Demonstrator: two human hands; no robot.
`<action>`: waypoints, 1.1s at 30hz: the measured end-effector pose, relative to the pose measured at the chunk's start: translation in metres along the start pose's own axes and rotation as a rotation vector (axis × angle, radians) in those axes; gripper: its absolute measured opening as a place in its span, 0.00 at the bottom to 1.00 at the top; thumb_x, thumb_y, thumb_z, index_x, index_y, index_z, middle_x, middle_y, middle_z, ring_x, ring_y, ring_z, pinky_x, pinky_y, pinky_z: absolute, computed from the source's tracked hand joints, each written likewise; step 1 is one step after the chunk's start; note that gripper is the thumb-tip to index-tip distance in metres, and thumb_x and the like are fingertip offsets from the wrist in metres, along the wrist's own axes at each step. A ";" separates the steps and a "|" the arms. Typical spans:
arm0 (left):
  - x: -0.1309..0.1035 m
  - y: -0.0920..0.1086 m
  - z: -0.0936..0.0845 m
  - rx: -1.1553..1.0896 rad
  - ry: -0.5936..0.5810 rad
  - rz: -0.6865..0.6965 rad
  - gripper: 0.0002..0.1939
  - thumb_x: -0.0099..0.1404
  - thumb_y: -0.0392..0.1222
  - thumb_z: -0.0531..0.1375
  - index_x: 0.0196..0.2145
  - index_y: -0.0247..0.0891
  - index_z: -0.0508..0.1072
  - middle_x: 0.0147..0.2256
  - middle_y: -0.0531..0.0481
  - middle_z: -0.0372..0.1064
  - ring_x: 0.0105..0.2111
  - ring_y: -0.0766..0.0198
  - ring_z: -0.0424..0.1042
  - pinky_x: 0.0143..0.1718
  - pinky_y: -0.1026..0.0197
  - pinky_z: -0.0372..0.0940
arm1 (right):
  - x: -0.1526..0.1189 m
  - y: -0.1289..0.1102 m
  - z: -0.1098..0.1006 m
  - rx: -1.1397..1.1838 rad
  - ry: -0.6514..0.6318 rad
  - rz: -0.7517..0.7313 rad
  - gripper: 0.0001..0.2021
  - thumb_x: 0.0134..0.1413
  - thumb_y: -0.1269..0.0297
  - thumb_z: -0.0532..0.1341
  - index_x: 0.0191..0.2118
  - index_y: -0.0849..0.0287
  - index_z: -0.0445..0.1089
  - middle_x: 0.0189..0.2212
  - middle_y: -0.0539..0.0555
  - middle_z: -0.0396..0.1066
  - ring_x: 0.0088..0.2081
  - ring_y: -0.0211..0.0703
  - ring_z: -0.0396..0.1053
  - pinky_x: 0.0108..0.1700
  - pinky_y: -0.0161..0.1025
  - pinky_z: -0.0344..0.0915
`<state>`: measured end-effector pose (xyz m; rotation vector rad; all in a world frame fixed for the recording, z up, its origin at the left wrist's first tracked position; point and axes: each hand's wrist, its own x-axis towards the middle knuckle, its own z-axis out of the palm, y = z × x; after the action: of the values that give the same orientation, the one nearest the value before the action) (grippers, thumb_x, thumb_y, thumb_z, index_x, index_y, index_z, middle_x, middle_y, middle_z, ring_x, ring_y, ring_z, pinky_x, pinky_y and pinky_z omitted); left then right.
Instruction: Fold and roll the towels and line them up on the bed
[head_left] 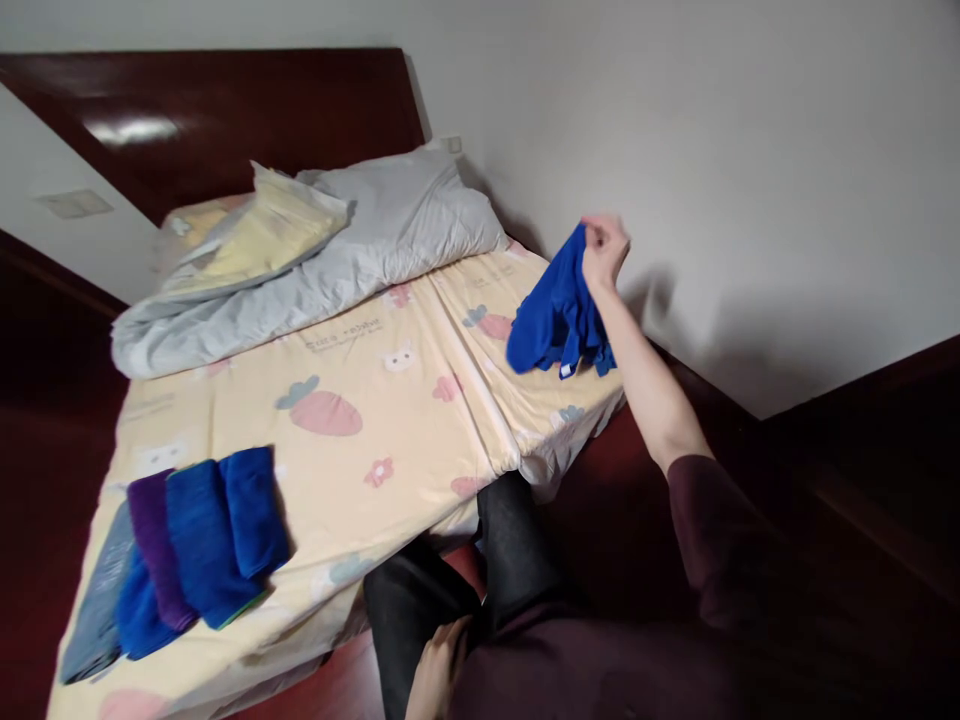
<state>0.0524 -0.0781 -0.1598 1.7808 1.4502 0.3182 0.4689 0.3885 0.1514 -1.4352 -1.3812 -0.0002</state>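
My right hand is raised above the far right corner of the bed, its fingers closed on a bunched blue cloth. The cloth hangs down in loose folds and a small white tag shows at its lower edge. My left hand lies against my thigh at the bottom of the view, with its fingers laid out and nothing seen in them. At the bed's left side are several folded cloths: a blue one, another blue one, a purple one and a grey-blue one.
The bed has a yellow printed sheet and a dark wooden headboard. A grey quilt is heaped near the headboard, with a clear bag of yellow fabric on it. A white wall stands to the right.
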 end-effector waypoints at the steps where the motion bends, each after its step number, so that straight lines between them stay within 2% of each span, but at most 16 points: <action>1: -0.002 0.000 -0.001 -0.011 0.012 -0.001 0.25 0.68 0.51 0.48 0.46 0.62 0.86 0.45 0.32 0.82 0.46 0.36 0.83 0.48 0.41 0.79 | 0.026 -0.012 -0.003 0.050 0.096 -0.021 0.17 0.73 0.74 0.49 0.44 0.68 0.76 0.46 0.60 0.79 0.47 0.33 0.74 0.57 0.37 0.68; 3: -0.005 0.001 -0.002 -0.039 0.042 -0.002 0.25 0.70 0.52 0.48 0.46 0.61 0.86 0.46 0.32 0.82 0.47 0.37 0.83 0.48 0.42 0.79 | 0.060 -0.041 -0.012 0.134 0.211 -0.077 0.16 0.75 0.69 0.51 0.49 0.69 0.76 0.49 0.61 0.78 0.46 0.33 0.76 0.54 0.36 0.70; 4: -0.005 0.001 -0.002 -0.054 0.055 0.002 0.25 0.70 0.53 0.48 0.47 0.61 0.86 0.46 0.33 0.82 0.47 0.38 0.83 0.48 0.42 0.79 | 0.066 -0.057 -0.017 0.162 0.220 -0.149 0.16 0.76 0.65 0.52 0.52 0.68 0.75 0.50 0.60 0.77 0.46 0.31 0.76 0.52 0.32 0.70; 5: -0.005 0.002 -0.003 -0.066 0.068 0.007 0.24 0.71 0.53 0.48 0.47 0.61 0.85 0.46 0.33 0.82 0.47 0.39 0.83 0.48 0.42 0.80 | 0.066 -0.073 -0.022 0.178 0.192 -0.240 0.17 0.76 0.63 0.52 0.53 0.67 0.75 0.50 0.59 0.77 0.47 0.30 0.76 0.50 0.30 0.70; 7: -0.004 0.006 -0.005 -0.075 0.095 0.016 0.24 0.72 0.53 0.49 0.48 0.58 0.85 0.47 0.34 0.82 0.47 0.40 0.83 0.48 0.43 0.80 | 0.046 -0.103 -0.031 0.189 0.069 -0.421 0.15 0.77 0.61 0.54 0.51 0.65 0.75 0.49 0.55 0.76 0.48 0.30 0.75 0.49 0.27 0.70; 10: -0.005 0.020 -0.016 -0.085 0.162 0.010 0.24 0.73 0.52 0.50 0.50 0.48 0.84 0.47 0.36 0.82 0.48 0.44 0.83 0.50 0.44 0.80 | -0.010 -0.138 -0.042 0.249 -0.179 -0.568 0.13 0.76 0.64 0.56 0.44 0.63 0.76 0.46 0.53 0.73 0.48 0.33 0.74 0.50 0.30 0.71; 13: -0.013 0.045 -0.039 -0.150 0.301 0.011 0.23 0.76 0.53 0.52 0.52 0.40 0.82 0.49 0.38 0.82 0.50 0.47 0.83 0.53 0.46 0.79 | -0.072 -0.169 -0.051 0.370 -0.468 -0.633 0.12 0.74 0.68 0.56 0.41 0.60 0.78 0.44 0.52 0.74 0.47 0.35 0.74 0.52 0.35 0.72; 16: -0.026 0.079 -0.071 -0.227 0.517 0.037 0.20 0.77 0.52 0.55 0.55 0.40 0.79 0.53 0.39 0.80 0.53 0.50 0.81 0.57 0.48 0.76 | -0.129 -0.201 -0.060 0.457 -0.845 -0.717 0.14 0.70 0.74 0.56 0.43 0.57 0.80 0.44 0.51 0.76 0.48 0.39 0.75 0.55 0.40 0.72; 19: -0.038 0.114 -0.103 -0.257 0.742 0.095 0.20 0.75 0.50 0.59 0.60 0.41 0.75 0.58 0.39 0.76 0.59 0.50 0.77 0.63 0.47 0.72 | -0.184 -0.230 -0.064 0.493 -1.210 -0.875 0.19 0.66 0.81 0.55 0.48 0.56 0.80 0.47 0.53 0.78 0.48 0.39 0.76 0.52 0.37 0.71; 21: -0.044 0.130 -0.121 -0.261 0.837 0.143 0.24 0.74 0.51 0.62 0.63 0.42 0.72 0.62 0.39 0.72 0.63 0.49 0.73 0.66 0.45 0.69 | -0.219 -0.245 -0.064 0.468 -1.390 -1.006 0.20 0.64 0.83 0.56 0.51 0.56 0.79 0.49 0.54 0.78 0.46 0.39 0.77 0.47 0.35 0.70; 22: -0.046 0.136 -0.128 -0.264 0.849 0.166 0.24 0.73 0.52 0.63 0.63 0.42 0.72 0.62 0.39 0.73 0.63 0.49 0.73 0.65 0.46 0.70 | -0.236 -0.251 -0.063 0.447 -1.452 -1.073 0.20 0.65 0.83 0.57 0.51 0.56 0.78 0.50 0.55 0.78 0.45 0.39 0.77 0.45 0.35 0.70; 24: -0.049 0.144 -0.137 -0.280 0.802 0.189 0.22 0.72 0.54 0.64 0.58 0.43 0.76 0.56 0.40 0.77 0.57 0.49 0.78 0.60 0.49 0.74 | -0.264 -0.259 -0.060 0.397 -1.526 -1.200 0.16 0.67 0.80 0.59 0.51 0.56 0.77 0.51 0.55 0.77 0.42 0.39 0.76 0.41 0.36 0.68; 27: -0.053 0.147 -0.142 -0.342 0.672 0.178 0.17 0.71 0.55 0.65 0.48 0.41 0.81 0.41 0.44 0.82 0.40 0.54 0.83 0.45 0.56 0.79 | -0.291 -0.266 -0.057 0.300 -1.553 -1.332 0.09 0.70 0.76 0.59 0.47 0.58 0.75 0.49 0.56 0.76 0.37 0.39 0.74 0.34 0.38 0.63; 30: -0.062 0.143 -0.138 -0.355 0.620 0.167 0.14 0.72 0.53 0.64 0.40 0.40 0.81 0.34 0.47 0.81 0.33 0.58 0.81 0.38 0.62 0.76 | -0.298 -0.266 -0.057 0.159 -1.502 -1.350 0.06 0.74 0.70 0.58 0.47 0.60 0.74 0.44 0.56 0.74 0.32 0.39 0.70 0.30 0.40 0.57; 33: -0.075 0.129 -0.133 -0.296 0.622 0.149 0.13 0.73 0.50 0.63 0.37 0.40 0.81 0.33 0.46 0.80 0.33 0.59 0.81 0.38 0.62 0.76 | -0.295 -0.260 -0.059 0.076 -1.467 -1.304 0.07 0.75 0.64 0.60 0.44 0.59 0.73 0.39 0.53 0.72 0.30 0.39 0.68 0.31 0.39 0.57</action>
<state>0.0358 -0.0937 0.0390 1.6138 1.5719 1.1846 0.2277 0.0723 0.1597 0.0103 -3.2077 0.3036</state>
